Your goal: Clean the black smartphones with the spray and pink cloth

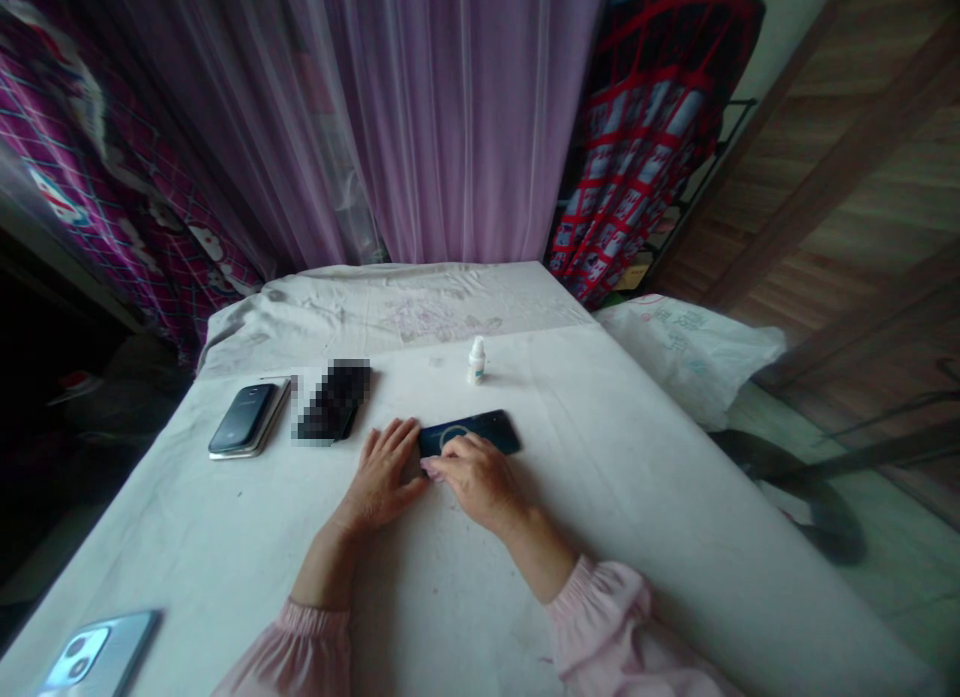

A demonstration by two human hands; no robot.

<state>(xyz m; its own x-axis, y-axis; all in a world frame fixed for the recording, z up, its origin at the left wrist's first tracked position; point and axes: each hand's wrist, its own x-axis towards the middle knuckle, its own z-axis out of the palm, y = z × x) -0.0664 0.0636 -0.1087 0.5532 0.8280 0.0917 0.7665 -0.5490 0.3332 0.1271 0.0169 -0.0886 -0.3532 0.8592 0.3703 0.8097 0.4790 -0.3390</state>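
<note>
A dark smartphone [491, 429] lies flat on the white-covered table, a pale ring showing on its surface. My left hand [384, 477] rests at its left end, fingers stretched out and flat, thumb close to the near corner. Over the phone's near edge, my right hand [476, 477] is closed in a pinch around a small pinkish cloth [433, 467], which touches the phone's near left corner. Most of the cloth is hidden by the fingers. Behind the phone stands a small white bottle [476, 363] with its cap on.
Left of my hands lie a stack of phones [244, 417] and a blurred-out dark object [334, 402]. A light blue phone [105, 652] sits at the near left corner. The tablecloth [480, 597] covers the table; a plastic bag [690, 347] hangs past its right edge.
</note>
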